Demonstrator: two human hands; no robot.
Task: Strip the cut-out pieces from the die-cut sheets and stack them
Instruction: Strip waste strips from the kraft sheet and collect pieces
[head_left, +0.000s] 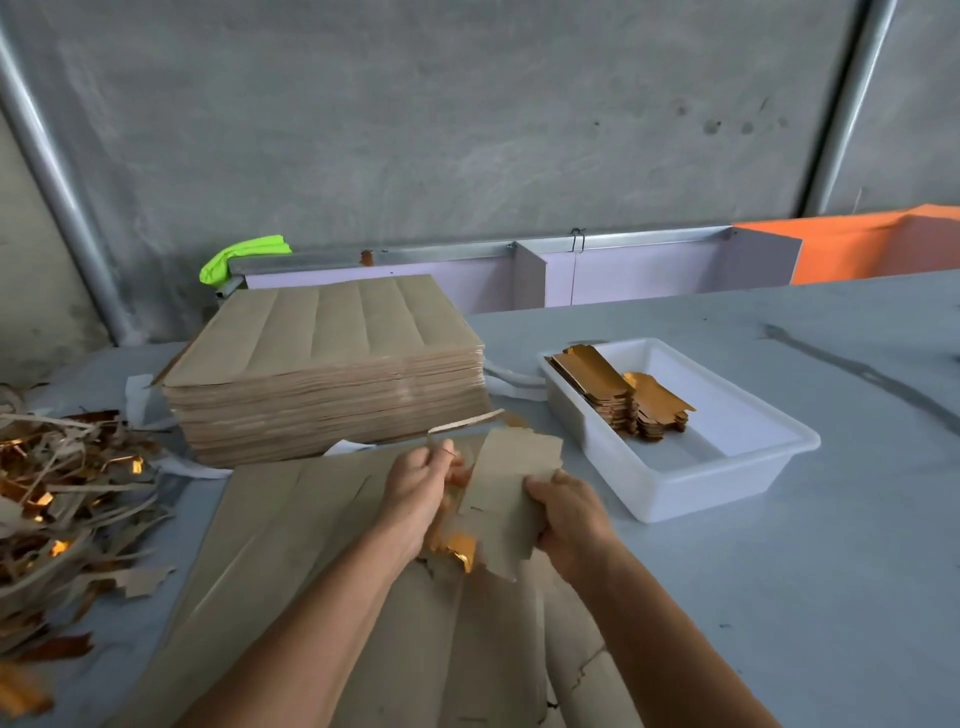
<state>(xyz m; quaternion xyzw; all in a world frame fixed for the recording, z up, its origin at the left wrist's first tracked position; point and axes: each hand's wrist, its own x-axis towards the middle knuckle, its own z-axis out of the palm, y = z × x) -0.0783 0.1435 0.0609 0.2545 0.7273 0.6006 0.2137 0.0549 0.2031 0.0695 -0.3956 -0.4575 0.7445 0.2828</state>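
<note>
A brown die-cut sheet (291, 540) lies flat on the table in front of me, brown back upward. My right hand (569, 512) grips a cut-out piece (511, 483), lifted and tilted above the sheet, gold foil (457, 551) showing at its lower edge. My left hand (421, 483) pinches a thin waste strip (465, 422) beside that piece. A tall stack of die-cut sheets (327, 369) stands behind. Stripped gold pieces (618, 395) are stacked inside a white plastic tray (727, 467) to the right.
A heap of brown and gold waste strips (62, 499) covers the table's left side. White paper scraps (514, 382) lie between the stack and the tray. A purple board (623, 275), an orange sheet (872, 249) and a green cloth (239, 254) stand at the table's back edge.
</note>
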